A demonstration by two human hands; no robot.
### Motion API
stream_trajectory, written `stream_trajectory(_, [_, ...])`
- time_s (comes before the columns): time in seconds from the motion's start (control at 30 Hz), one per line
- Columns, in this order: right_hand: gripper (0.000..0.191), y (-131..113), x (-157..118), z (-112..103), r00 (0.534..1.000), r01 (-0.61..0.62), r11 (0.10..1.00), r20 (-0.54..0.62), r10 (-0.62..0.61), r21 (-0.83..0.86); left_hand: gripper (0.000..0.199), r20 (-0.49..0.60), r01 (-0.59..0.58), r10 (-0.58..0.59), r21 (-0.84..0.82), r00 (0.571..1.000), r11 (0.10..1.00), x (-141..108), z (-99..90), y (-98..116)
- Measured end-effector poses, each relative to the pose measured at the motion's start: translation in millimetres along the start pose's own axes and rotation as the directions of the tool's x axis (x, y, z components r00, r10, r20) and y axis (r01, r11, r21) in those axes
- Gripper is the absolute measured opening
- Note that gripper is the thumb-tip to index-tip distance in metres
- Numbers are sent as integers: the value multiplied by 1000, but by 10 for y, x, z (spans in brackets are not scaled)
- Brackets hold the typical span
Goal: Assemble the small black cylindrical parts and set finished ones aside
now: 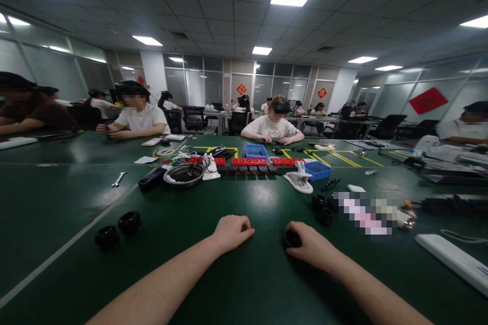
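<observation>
Black round piece (293, 238) lies toward the near edge of the green bench (244, 289), pinched in the right hand's (312, 245) grip. From the left, two black rings (129, 222) sit toward the near-left corner, beside a pale seam (68, 247); the left hand's (231, 233) fingers curl, whether touching the thumb I cannot tell; a person (267, 126) sits at the far edge; a white bar (453, 261) lies toward the right edge; a red hanging (429, 100) marks the wall.
</observation>
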State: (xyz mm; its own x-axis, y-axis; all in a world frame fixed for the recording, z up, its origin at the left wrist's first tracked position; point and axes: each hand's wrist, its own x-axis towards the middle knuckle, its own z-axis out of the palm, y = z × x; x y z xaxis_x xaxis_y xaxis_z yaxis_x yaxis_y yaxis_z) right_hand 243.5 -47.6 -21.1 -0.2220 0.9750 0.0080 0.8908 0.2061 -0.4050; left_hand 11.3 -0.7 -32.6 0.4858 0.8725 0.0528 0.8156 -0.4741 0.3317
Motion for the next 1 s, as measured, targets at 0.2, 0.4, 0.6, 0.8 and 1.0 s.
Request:
stream_trajectory(0.2, [39,902,-708,-391,962,-273,951,21,273,148,31,26,0,0,-3,1000,1000,16,-13,-3])
stream_trajectory(0.4, [43,1298,-564,-732,849,-355,908,-330,412,221,31,23,4,-4,14,1000,1000,25,0,4])
stream_trajectory(0.6, [50,1111,-1,-665,709,-232,911,-581,398,342,30,20,13,-14,20,1000,1000,-1,-26,39])
stream_trajectory(0.8, [42,1098,174,-336,712,-145,967,-657,247,207,30,27,1,-1,-12,1000,1000,12,-26,18])
stream_trajectory(1.0, [35,1145,182,-217,818,-204,979,-552,160,-18,29,53,18,-18,-5,998,1000,39,-15,14])
